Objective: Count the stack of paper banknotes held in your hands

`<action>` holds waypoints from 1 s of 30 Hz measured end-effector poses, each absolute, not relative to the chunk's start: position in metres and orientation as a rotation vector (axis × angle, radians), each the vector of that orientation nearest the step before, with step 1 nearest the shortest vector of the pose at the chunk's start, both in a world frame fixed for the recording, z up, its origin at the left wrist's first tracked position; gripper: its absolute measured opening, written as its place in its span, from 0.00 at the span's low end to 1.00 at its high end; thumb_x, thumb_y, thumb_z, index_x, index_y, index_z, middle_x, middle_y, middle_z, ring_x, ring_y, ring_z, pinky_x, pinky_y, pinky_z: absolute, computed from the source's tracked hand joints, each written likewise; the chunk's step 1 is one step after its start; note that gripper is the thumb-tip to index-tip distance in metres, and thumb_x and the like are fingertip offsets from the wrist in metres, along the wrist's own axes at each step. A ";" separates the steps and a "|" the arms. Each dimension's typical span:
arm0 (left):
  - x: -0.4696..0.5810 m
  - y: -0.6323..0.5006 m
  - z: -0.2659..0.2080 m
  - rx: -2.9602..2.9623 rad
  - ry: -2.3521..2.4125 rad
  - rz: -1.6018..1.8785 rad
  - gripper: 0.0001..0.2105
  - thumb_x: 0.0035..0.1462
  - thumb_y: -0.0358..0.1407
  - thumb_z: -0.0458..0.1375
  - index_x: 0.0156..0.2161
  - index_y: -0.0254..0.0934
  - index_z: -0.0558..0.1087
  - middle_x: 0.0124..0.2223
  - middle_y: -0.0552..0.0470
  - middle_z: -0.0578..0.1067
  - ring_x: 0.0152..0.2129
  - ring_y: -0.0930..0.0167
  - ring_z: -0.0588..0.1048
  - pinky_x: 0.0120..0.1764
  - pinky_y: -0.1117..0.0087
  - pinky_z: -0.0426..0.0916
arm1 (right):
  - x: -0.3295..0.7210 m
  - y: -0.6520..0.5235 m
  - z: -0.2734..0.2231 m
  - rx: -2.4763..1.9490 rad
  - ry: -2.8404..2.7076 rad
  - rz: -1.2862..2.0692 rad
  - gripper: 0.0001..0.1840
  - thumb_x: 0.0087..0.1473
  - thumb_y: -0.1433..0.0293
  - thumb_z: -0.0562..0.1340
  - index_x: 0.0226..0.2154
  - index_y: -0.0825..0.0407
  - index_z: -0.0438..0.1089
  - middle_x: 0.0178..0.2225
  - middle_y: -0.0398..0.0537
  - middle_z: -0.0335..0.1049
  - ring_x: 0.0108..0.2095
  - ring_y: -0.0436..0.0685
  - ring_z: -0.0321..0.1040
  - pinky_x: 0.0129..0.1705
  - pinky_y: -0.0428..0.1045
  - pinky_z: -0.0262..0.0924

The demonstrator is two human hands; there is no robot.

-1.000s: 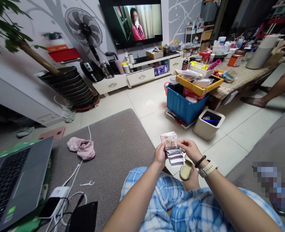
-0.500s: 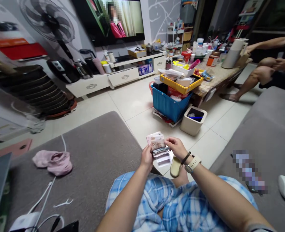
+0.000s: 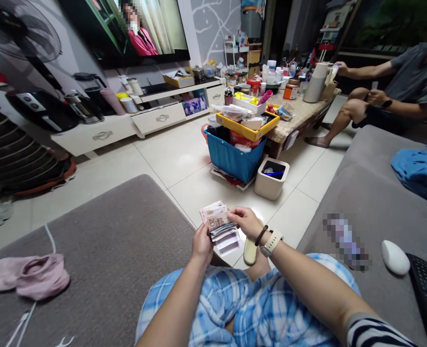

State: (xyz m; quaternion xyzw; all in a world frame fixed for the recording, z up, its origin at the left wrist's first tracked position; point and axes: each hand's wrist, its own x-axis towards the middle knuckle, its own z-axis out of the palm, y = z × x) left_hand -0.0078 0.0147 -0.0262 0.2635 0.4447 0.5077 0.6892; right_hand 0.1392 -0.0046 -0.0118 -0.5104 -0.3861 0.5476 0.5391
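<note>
My left hand (image 3: 202, 244) is closed around the left edge of several banknotes (image 3: 217, 219), the front one marked 20. Just below the notes, and held with them, is an open wallet-like holder (image 3: 228, 242) with dark layered edges and a pale inner part; its exact kind is hard to make out. With thumb and fingertips, my right hand (image 3: 248, 222) pinches the right edge of the banknotes. Both hands are in front of my knees. A beige slipper (image 3: 250, 251) is on the floor beneath the right wrist.
Grey sofa sections lie left (image 3: 101, 231) and right. Pink cloth (image 3: 43, 275) rests on the left; a white mouse-shaped object (image 3: 395, 258) and remote (image 3: 426, 289) on the right. Ahead are a bin (image 3: 271, 185), blue basket (image 3: 235, 154) and cluttered table (image 3: 302, 115). Another person (image 3: 405, 77) sits at right.
The view has swung to the right, bringing the remote and more of the other person into sight. Both hands still grip the banknotes in nearly the same pose.
</note>
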 end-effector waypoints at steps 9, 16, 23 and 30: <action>-0.007 0.014 -0.026 0.561 0.993 1.145 0.13 0.36 0.38 0.66 0.30 0.33 0.77 0.30 0.48 0.80 0.29 0.66 0.78 0.37 0.67 0.71 | 0.140 -0.007 -0.010 -1.226 -0.939 1.284 0.21 0.40 0.52 0.68 0.23 0.52 0.69 0.19 0.38 0.62 0.21 0.47 0.54 0.24 0.45 0.49; -0.008 0.012 -0.029 0.576 0.993 1.158 0.12 0.39 0.40 0.67 0.29 0.34 0.76 0.26 0.52 0.78 0.25 0.68 0.76 0.34 0.68 0.70 | 0.139 -0.011 -0.008 -1.221 -0.960 1.267 0.21 0.41 0.51 0.68 0.24 0.53 0.70 0.20 0.40 0.64 0.22 0.48 0.56 0.24 0.46 0.51; -0.007 0.009 -0.031 0.559 0.992 1.166 0.13 0.40 0.41 0.66 0.30 0.34 0.76 0.30 0.49 0.80 0.27 0.68 0.76 0.35 0.68 0.69 | 0.141 -0.013 -0.007 -1.244 -0.984 1.264 0.22 0.40 0.49 0.68 0.23 0.52 0.70 0.20 0.40 0.64 0.21 0.48 0.54 0.24 0.46 0.50; -0.007 0.008 -0.031 0.571 0.956 1.166 0.15 0.41 0.41 0.66 0.33 0.32 0.78 0.33 0.46 0.81 0.31 0.64 0.78 0.39 0.66 0.69 | 0.141 -0.015 -0.003 -1.244 -0.987 1.268 0.22 0.40 0.49 0.69 0.25 0.51 0.71 0.22 0.42 0.66 0.22 0.49 0.54 0.25 0.47 0.49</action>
